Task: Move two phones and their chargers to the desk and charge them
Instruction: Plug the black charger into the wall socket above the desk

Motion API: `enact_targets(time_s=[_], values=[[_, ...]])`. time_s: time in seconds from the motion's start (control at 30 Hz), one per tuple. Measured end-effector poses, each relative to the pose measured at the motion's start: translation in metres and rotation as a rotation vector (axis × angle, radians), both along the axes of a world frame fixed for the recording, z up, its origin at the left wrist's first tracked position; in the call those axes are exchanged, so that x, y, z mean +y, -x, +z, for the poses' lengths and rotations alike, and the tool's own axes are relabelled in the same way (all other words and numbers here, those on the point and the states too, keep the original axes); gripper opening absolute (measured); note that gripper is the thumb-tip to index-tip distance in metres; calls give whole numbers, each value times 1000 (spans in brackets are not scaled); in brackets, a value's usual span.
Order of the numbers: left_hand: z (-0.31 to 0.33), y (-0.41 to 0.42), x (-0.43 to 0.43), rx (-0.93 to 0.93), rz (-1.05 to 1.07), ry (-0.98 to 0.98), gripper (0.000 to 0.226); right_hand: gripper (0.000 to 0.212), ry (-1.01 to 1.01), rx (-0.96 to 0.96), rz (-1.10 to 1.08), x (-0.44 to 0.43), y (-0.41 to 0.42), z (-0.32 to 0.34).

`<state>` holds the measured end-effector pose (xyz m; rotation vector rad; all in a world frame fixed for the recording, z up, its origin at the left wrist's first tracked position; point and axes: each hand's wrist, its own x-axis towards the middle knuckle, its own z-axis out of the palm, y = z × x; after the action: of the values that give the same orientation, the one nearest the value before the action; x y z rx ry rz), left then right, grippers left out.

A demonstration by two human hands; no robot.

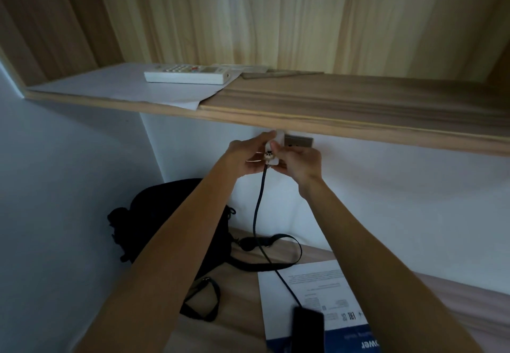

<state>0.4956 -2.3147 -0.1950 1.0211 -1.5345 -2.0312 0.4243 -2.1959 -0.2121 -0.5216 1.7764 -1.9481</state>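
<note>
Both of my hands hold a white charger block just under the wooden shelf, beside a grey wall socket. My left hand grips the block from the left. From the right, my right hand closes on it. A black braided cable hangs from the block and runs down over the desk to a dark phone lying at the bottom edge. Only one phone is in view.
A wooden shelf juts out right above my hands; a white remote and paper sheets lie on it. A black bag with straps sits in the desk's left corner. A white and blue paper lies under the phone.
</note>
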Motion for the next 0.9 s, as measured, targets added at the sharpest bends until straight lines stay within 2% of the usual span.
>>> enact_targets(time_s=[0.17,0.23,0.37,0.5,0.63,0.77,0.9], values=[[-1,-10,6,-22,-96,17,55,12,54,18,101,11,0,-6],[-1,-9,8,50,-43,-1,50,9,54,111,155,16,0,-12],[2,-2,13,64,46,8,49,24,-29,350,180,15,6,-20],[2,0,14,60,69,-2,46,18,-91,418,63,3,11,-26],[2,2,17,86,90,-11,42,10,-163,586,-58,-5,4,-32],[-4,-2,24,84,92,7,37,14,-203,528,-22,5,-1,-24],[-19,-16,31,52,12,59,49,27,-232,480,90,23,-2,-19]])
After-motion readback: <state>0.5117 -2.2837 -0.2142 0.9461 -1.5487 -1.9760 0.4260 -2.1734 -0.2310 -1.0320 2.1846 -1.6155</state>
